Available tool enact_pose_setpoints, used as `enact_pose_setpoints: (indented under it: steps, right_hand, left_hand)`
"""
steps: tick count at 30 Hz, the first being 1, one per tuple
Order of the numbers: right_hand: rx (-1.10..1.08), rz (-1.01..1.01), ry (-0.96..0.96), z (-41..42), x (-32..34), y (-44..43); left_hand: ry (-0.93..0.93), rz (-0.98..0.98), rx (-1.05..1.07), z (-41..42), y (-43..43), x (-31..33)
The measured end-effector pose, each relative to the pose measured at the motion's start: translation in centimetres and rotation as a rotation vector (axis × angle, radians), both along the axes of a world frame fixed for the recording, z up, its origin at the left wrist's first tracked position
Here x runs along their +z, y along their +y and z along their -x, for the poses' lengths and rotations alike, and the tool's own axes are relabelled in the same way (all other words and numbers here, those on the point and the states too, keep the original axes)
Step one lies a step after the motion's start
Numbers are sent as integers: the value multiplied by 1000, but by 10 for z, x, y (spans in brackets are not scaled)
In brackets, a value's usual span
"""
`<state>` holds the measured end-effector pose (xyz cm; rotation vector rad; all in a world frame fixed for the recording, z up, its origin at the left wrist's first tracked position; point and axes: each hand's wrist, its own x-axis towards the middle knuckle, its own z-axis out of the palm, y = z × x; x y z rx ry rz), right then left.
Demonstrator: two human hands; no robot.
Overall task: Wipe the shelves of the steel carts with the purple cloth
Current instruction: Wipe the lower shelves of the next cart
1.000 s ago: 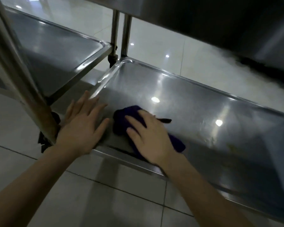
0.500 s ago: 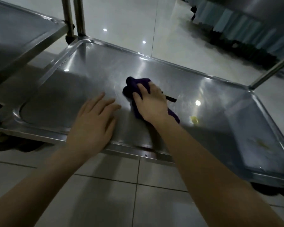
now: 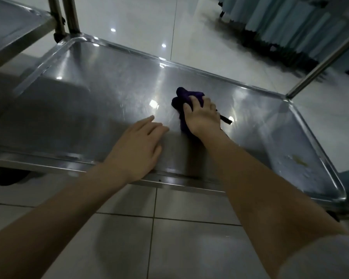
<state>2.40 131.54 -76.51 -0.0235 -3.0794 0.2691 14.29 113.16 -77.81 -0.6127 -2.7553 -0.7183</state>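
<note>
The right hand (image 3: 201, 117), fingers spread and nearly flat, presses the bunched cloth (image 3: 182, 95) onto the middle of the shelf (image 3: 109, 93), while the left hand (image 3: 137, 150) rests flat just beside it, holding nothing.

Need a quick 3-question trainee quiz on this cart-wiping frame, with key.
1. True or false: the left hand holds the purple cloth.
2. Which presses the cloth onto the shelf? A) left hand B) right hand C) both
3. Fill in: the yellowish residue lies near the shelf's ___ end, as the person sees it.
Key: 1 false; 2 B; 3 right.
</note>
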Motion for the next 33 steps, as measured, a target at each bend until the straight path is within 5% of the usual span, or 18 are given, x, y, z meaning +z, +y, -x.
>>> enact_pose_setpoints:
  steps: [10,14,19,28,33]
  right_hand:
    - [424,-33,-2,-192,0,4]
    - [357,-34,-40,-161,6,0]
    - [-167,10,-75,-88,13,-9]
    - [11,-139,39,-210,1,-38]
    - [89,-79,79,-179,-3,-12]
  left_hand:
    - [26,-139,84,-9,-4,4]
    - [31,-164,22,-9,-8,6]
    - [-24,-130,-25,-3,-7,7]
    - [-10,-135,-96,-7,-8,5]
    - [-15,-153,-109,-5,-4,3]
